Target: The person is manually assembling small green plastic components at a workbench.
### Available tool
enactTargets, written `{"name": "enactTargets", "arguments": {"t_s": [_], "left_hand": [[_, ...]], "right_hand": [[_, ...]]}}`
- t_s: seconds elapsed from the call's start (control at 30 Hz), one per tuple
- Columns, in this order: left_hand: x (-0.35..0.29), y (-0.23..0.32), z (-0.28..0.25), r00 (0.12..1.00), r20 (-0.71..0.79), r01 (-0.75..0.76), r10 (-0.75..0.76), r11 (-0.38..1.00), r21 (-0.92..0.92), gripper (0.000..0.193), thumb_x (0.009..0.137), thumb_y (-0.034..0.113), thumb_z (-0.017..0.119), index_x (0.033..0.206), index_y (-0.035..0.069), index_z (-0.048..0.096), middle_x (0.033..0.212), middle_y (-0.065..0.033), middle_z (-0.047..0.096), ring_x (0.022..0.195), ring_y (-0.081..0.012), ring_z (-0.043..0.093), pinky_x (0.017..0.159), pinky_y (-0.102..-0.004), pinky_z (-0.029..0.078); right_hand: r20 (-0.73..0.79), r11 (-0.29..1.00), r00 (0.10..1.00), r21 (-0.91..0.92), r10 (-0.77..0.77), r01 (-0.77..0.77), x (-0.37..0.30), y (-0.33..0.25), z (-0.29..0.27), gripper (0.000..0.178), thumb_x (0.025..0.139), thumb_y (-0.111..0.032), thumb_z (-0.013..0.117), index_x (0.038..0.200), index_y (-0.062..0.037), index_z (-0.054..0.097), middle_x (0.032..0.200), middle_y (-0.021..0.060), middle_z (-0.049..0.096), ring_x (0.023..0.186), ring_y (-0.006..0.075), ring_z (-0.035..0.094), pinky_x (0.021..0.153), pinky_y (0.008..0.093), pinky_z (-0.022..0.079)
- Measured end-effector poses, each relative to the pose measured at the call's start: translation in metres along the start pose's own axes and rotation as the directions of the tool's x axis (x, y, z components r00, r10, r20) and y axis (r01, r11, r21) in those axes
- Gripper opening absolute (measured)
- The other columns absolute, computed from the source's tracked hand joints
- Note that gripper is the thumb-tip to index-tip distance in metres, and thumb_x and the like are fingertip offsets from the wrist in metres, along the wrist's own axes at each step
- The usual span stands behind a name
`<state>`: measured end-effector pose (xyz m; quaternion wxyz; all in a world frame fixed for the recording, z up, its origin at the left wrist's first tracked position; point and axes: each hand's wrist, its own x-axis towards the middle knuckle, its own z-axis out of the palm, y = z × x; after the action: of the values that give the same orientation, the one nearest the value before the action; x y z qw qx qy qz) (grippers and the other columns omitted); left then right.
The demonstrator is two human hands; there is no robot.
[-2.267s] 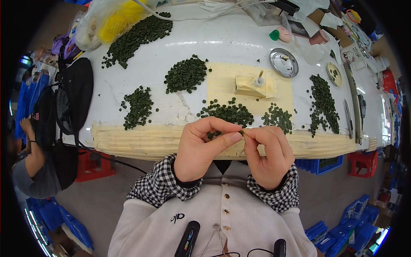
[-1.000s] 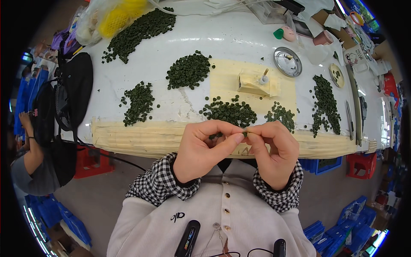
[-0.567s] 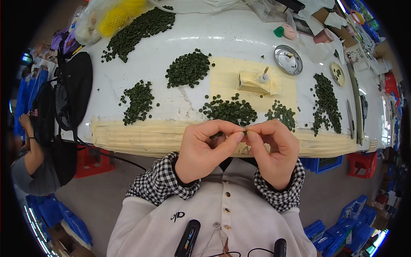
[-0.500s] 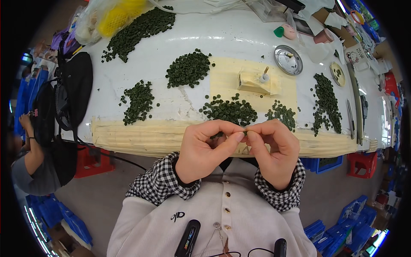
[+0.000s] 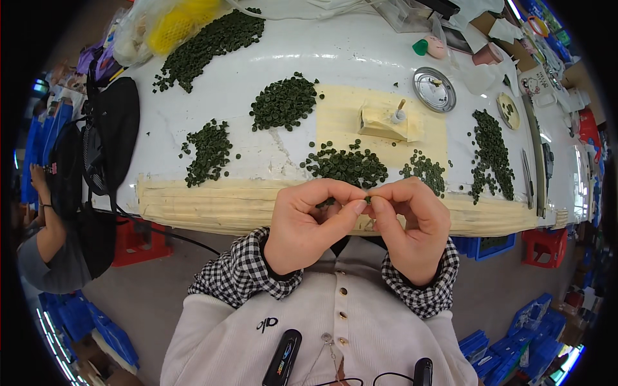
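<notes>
While both hands meet at the middle of the table's near edge, one small green piece [image 5: 367,201] sits between their fingertips, mostly hidden.

Left hand [image 5: 309,222]: thumb and forefinger nearly closed, pinching the piece. Right hand [image 5: 413,225]: likewise pinching it from the other side, remaining fingers curled. Cuffs: black-and-white checked cloth.

Table [image 5: 360,51]: white, glossy; near edge wrapped in creased beige tape [image 5: 212,206].

Dark green discs, small, round, in six heaps: largest heap [image 5: 212,45] toward the far left corner; others at left, centre and right, two of them just beyond the hands.

Block [image 5: 383,123]: boxy, tape-covered, on a beige sheet [image 5: 335,135], carrying a short upright stick [image 5: 401,105].

Lid [image 5: 432,90]: round, shiny metal, well beyond the block. Tweezers [image 5: 526,177]: slim metal, near the right edge.

Writing: dark lettering on the ribbed cream top [image 5: 257,350]; printing on a white tub [image 5: 539,87], far right corner.
</notes>
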<state>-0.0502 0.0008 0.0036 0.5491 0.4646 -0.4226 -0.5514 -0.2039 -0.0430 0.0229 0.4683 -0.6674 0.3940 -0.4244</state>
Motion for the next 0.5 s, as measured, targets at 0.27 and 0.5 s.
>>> {"name": "enactTargets", "arguments": {"t_s": [0.27,0.5], "left_hand": [[0.007,0.011,0.002,0.991,-0.027,0.127,-0.131,0.983,-0.133,0.012,0.085,0.004,0.058,0.095,-0.002,0.06,0.083,-0.0045,0.064,0.07,-0.0039,0.057,0.06,-0.0147,0.044],[0.011,0.013,-0.024,0.966,-0.035,0.227,-0.254,0.91,-0.347,0.012,0.087,0.009,0.058,0.094,-0.001,0.059,0.079,-0.0069,0.064,0.053,-0.001,0.044,0.048,-0.0144,0.035]], "right_hand": [[0.011,0.983,0.996,0.158,0.088,-0.089,0.002,0.007,0.001,0.009,0.081,0.005,0.058,0.089,0.0054,0.06,0.081,0.008,0.058,0.068,0.0103,0.06,0.056,0.0196,0.049],[-0.031,0.989,0.996,0.123,0.08,-0.076,0.005,0.01,-0.007,0.011,0.082,0.005,0.057,0.092,0.0056,0.06,0.081,0.0071,0.057,0.068,0.0095,0.058,0.057,0.0194,0.048]]}}
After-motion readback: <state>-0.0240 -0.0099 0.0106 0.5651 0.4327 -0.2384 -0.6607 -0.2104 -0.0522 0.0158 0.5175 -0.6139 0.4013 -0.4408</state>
